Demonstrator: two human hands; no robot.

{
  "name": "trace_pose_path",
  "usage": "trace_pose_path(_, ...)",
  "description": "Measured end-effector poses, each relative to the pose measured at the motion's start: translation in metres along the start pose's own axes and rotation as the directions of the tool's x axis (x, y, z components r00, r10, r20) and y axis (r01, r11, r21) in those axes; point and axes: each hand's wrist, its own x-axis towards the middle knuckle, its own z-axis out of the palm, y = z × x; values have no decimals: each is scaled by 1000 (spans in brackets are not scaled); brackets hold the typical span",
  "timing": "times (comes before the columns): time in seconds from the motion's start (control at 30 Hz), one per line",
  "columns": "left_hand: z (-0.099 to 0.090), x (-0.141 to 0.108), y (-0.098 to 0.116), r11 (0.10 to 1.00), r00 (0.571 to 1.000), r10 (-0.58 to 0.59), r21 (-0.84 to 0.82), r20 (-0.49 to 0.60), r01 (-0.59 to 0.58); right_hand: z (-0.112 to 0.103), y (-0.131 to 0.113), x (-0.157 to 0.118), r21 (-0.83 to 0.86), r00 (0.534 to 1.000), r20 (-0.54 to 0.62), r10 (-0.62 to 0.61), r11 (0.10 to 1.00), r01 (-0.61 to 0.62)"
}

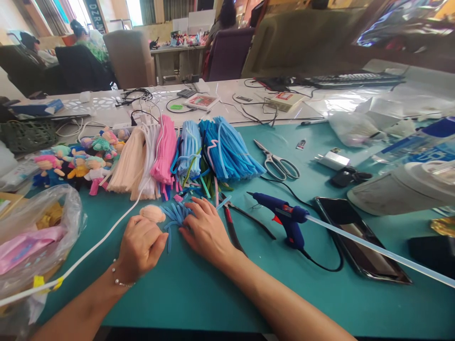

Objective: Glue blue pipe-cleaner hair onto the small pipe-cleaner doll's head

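My left hand rests on the green mat with its fingers curled in. Just beyond its knuckles lies a peach-coloured fuzzy ball; whether the hand holds anything is hidden. Short blue pipe cleaner pieces lie loosely to the right of the ball. Over their right side is my right hand, palm down, its fingers spread and touching the pieces. Pliers with a red and black handle lie partly behind my right forearm.
Bundles of peach, pink and blue pipe cleaners stand behind. Scissors, a blue glue gun and a phone lie right. Small dolls and a plastic bag are left. A white cable crosses the left side.
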Motion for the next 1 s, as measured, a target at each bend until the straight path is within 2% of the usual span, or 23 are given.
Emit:
trace_pose_path(0.27,-3,3,-2,996,997,-80,-33,17,80,-3,5,0,47,999,-38,-21,999,23)
trace_pose_path(0.47,-4,2,-3,971,979,-204,-129,-15,200,-12,6,-3,121,965,-236,-118,981,149)
trace_pose_path(0.6,-6,3,-2,969,980,-200,-153,-8,196,-19,4,-4,128,940,-305,-153,972,199)
trace_pose_path(0.8,-3,0,-1,980,988,-155,-129,-6,152,-21,1,-4,127,938,-313,-148,972,196)
trace_pose_path(0.93,-3,0,-2,979,988,-154,-136,-4,152,-23,1,-4,137,934,-324,-152,969,205)
trace_pose_path(1.0,-4,0,-3,973,986,-169,-160,5,168,-26,3,-4,161,947,-293,-134,969,187)
